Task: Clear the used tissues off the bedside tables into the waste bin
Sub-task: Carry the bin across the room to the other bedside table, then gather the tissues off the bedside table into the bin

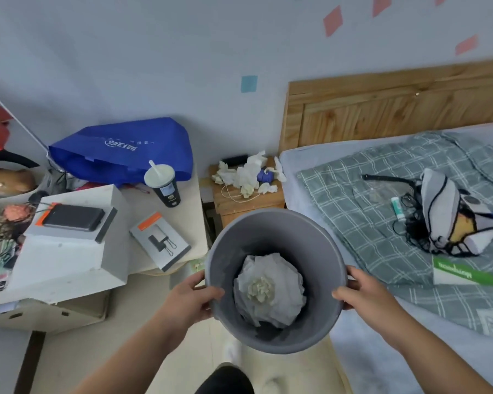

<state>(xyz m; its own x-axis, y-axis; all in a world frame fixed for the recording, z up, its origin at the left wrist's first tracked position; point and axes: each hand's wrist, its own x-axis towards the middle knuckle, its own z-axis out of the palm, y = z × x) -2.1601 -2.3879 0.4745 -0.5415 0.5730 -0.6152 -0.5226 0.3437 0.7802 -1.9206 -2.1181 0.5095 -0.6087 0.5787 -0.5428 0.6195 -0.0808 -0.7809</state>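
I hold a grey round waste bin (319, 240) in front of me, above the floor. My left hand (192, 298) grips its left rim, thumb inside. On the right rim my right hand (362, 290) grips the same way. White crumpled tissues (269, 288) lie inside the bin. Beyond the bin stands a small wooden bedside table (234, 204), between a white table and the bed. Several crumpled used tissues (246, 173) are piled on its top, with a small blue object (264, 175) among them and a thin cable in front.
A white table (187, 211) on the left carries a blue bag (123, 149), a lidded cup with straw (163, 184), white boxes and a power bank. The bed (382, 209) on the right has a checked cover, a bag and cables. A wooden headboard (396, 109) stands behind.
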